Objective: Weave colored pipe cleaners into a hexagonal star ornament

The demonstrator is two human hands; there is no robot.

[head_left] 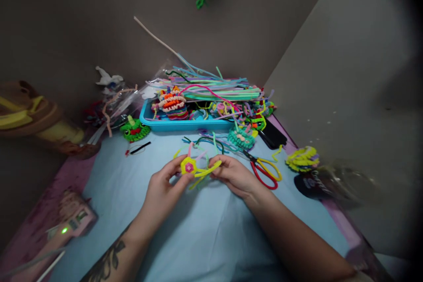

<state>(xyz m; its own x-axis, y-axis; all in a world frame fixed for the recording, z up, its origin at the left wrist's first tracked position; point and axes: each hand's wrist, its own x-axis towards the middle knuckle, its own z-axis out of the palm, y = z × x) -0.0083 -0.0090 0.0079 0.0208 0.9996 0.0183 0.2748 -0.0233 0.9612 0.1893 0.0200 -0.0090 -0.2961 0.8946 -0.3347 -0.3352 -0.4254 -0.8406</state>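
Note:
My left hand [165, 187] pinches a small pipe-cleaner piece [189, 167], yellow with a pink centre, above the light blue table cover [185, 233]. My right hand [233, 174] is closed on the yellow pipe-cleaner strand [208, 171] that runs out of that piece to the right. Loose pink, green and yellow ends stick out around the piece. Both hands hover close together near the middle of the table.
Red-and-yellow scissors [264, 169] lie just right of my right hand. Behind stands a blue tray [165, 124] piled with pipe cleaners and woven pieces. A green frog piece [134, 130], a teal piece [241, 138], a yellow piece [302, 158], a black phone [272, 134] and a pink device [71, 220] lie around.

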